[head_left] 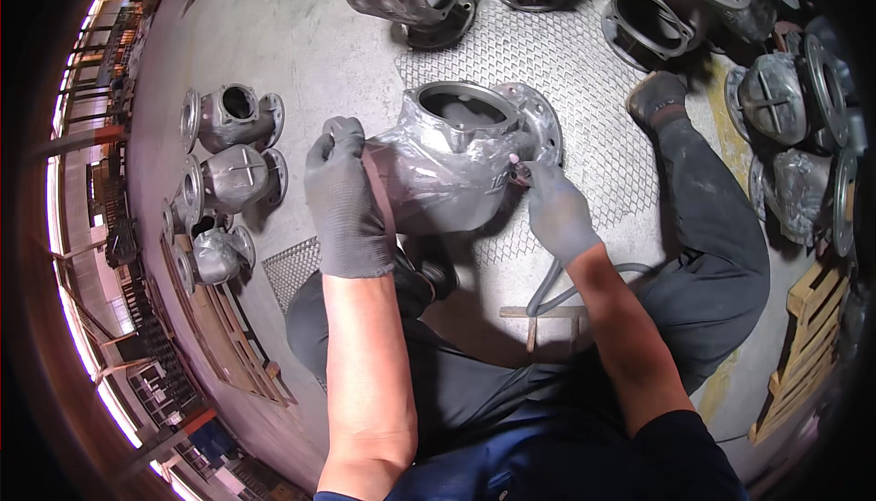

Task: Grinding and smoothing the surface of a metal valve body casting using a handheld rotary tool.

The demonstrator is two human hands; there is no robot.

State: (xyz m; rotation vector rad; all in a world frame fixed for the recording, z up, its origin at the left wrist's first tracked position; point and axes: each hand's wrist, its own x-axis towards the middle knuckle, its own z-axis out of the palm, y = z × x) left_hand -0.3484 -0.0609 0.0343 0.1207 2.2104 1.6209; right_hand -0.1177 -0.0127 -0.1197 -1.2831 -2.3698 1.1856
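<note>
Casting: large grey valve body [452, 168], open port upward, on the mesh floor mat [593, 99] between the person's legs.
Left hand [345, 193]: gloved, fingers curled over the casting's left flange rim, steadying it.
Right hand [555, 209]: gloved, closed round a small hose-fed tool [518, 172] touching the right flange (tip too small to identify).
Hose [547, 287]: trails under the right forearm.
Risk: casting could rock if the left grip slackens; hose could snag the forearm and jerk the tool off line.

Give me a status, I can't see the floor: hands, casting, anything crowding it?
Left hand braces valve casting. Right hand holds small tool at its flange. Hose trails below.
</note>
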